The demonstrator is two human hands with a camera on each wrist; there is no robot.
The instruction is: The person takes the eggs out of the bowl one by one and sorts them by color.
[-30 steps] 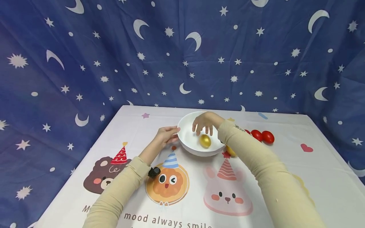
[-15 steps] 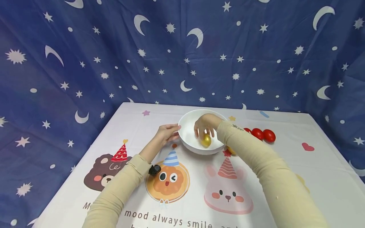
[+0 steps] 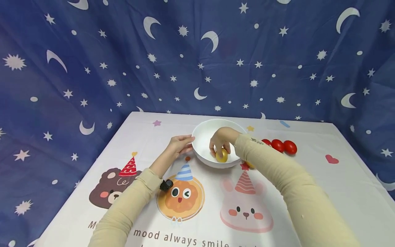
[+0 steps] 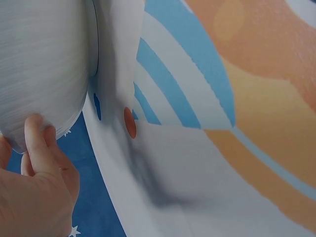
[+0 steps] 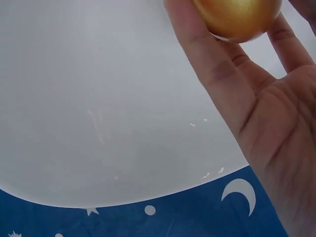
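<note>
A white bowl [image 3: 203,139] stands at the middle of the table, its left rim pinched by my left hand [image 3: 179,144]. In the left wrist view, fingers [image 4: 37,143] press the outside of the bowl wall. Inside the bowl, my right hand [image 3: 221,140] holds a shiny golden egg [image 3: 221,156] between thumb and fingers. The right wrist view shows the golden egg [image 5: 239,17] between the digits, over the bowl's white inside [image 5: 108,98].
Several red eggs [image 3: 277,145] lie right of the bowl, partly behind the right sleeve. Another golden egg [image 3: 250,165] peeks out between bowl and sleeve. A printed white tablecloth [image 3: 308,192] covers the table; a blue star-patterned curtain [image 3: 172,51] hangs behind.
My right hand has lowered into the bowl and taken hold of the golden egg. My left hand keeps its grip on the rim.
</note>
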